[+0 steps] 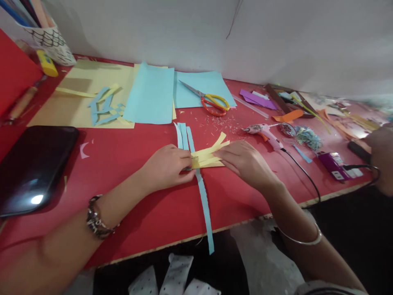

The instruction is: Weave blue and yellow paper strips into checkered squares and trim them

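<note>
one scissors (215, 102); one glue gun (265, 133)
</note>
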The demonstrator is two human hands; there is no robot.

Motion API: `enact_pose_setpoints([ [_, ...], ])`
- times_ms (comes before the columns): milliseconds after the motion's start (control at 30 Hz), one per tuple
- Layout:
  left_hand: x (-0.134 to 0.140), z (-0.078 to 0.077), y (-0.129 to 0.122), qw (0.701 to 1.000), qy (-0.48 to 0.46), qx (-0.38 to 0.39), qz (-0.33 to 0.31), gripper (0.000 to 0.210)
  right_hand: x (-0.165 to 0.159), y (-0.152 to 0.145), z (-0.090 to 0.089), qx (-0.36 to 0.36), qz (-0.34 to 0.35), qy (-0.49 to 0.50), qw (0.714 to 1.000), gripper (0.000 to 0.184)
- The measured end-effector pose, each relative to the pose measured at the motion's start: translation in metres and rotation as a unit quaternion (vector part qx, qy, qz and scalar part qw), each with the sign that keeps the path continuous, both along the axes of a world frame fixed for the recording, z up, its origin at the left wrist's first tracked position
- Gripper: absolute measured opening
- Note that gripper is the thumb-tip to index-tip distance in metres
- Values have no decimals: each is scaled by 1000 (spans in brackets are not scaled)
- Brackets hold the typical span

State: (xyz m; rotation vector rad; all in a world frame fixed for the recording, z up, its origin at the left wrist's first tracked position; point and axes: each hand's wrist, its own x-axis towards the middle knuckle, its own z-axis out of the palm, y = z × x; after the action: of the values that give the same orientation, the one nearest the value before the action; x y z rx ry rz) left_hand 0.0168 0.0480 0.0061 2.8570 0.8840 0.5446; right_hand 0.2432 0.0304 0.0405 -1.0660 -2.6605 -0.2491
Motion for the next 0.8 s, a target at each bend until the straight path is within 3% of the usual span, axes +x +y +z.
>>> enact_pose_setpoints([
  [200,8,-1,-5,998,-8,0,63,45,-32,-7,26,54,6,-75,996,30],
  [367,14,2,-9,991,-17,12,131,35,-46,-3,29,42,34,-69,996,29],
  [500,12,3,-8,991,-18,0,134,30,-31,11,16,-73,-21,25,997,19],
  [633,10,1,-7,990,-35,25,136,35,-11,22,-3,-218,-52,80,971,17],
  [800,10,-3,-6,988,-42,57,138,39,-7,22,-9,-236,-88,45,967,10],
])
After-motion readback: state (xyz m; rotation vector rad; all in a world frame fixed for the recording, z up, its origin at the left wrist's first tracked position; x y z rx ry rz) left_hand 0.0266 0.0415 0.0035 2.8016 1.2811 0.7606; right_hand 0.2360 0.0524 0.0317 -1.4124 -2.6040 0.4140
